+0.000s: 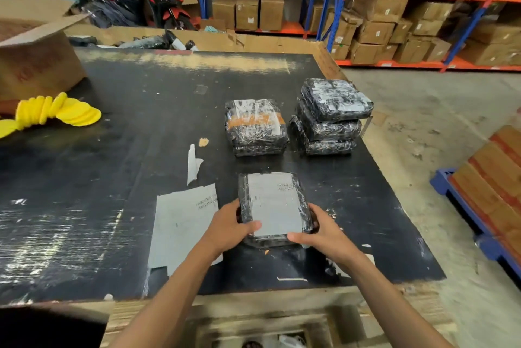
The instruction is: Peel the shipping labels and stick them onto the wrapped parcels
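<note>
Left hand (pixel 229 225) and right hand (pixel 321 230) each gripped black plastic-wrapped parcel (pixel 275 239) bearing white shipping label (pixel 275 202), on scuffed black tabletop (pixel 112 127), white label sheet (pixel 180 223) just beside

Bare tabletop (pixel 127 127) lies open left of centre. Ahead, a wrapped parcel (pixel 255 126) and a parcel stack (pixel 329 119) block the far right; yellow discs (pixel 56 112) crowd the left edge.

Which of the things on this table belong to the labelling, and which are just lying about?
Job: near parcel held by left hand and right hand; label sheet; single parcel; parcel stack.
Lying about: yellow discs; cardboard box; backing strip.
</note>
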